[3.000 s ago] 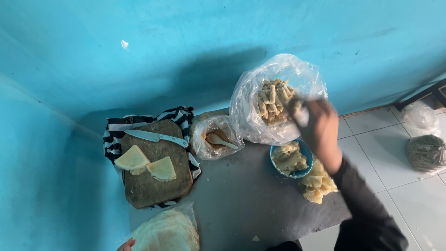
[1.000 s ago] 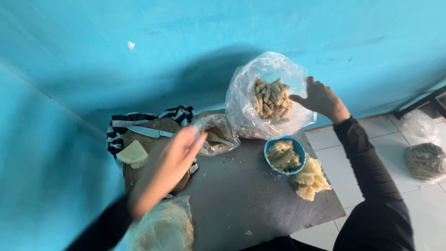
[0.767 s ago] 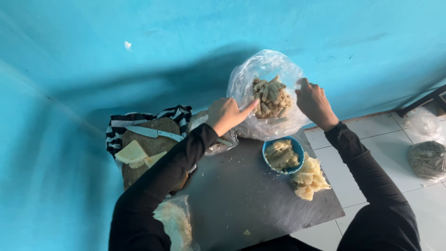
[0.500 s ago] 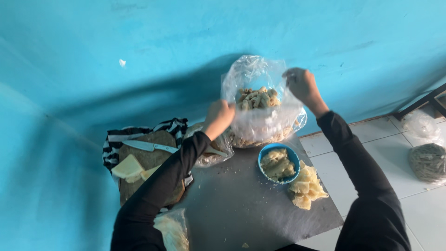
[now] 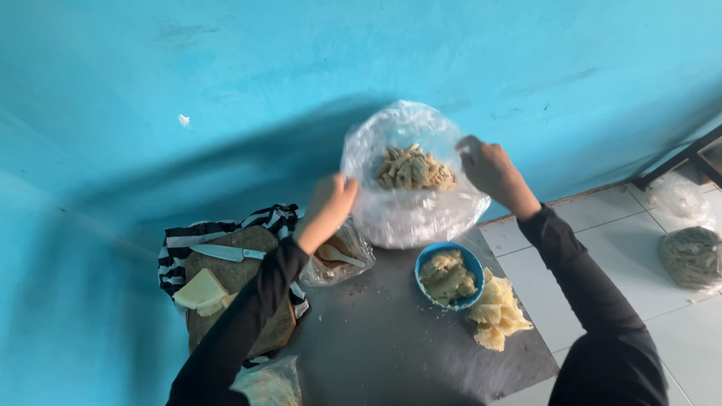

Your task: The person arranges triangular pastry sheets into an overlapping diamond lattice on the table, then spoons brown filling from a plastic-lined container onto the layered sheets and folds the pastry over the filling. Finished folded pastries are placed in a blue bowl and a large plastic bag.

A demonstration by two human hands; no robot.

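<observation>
A large clear plastic bag (image 5: 410,203) full of pale rolled pastries (image 5: 412,168) stands at the back of the dark mat (image 5: 391,338), against the blue wall. My left hand (image 5: 329,207) grips the bag's left edge and my right hand (image 5: 487,167) grips its right edge, holding the mouth wide. In front of the bag sits a blue bowl (image 5: 450,275) of filling, with a pile of thin yellow wrappers (image 5: 496,314) beside it.
A small clear bag with a spoon (image 5: 338,257) lies left of the big bag. A round wooden board (image 5: 237,297) on a striped cloth carries a knife (image 5: 226,252) and cheese slabs (image 5: 201,290). Another bag (image 5: 271,383) lies at the near edge. Tied bags (image 5: 690,256) rest on the tiled floor.
My left hand came up from the board to the big bag's left edge. Both hands now hold the bag open, and the view has shifted slightly.
</observation>
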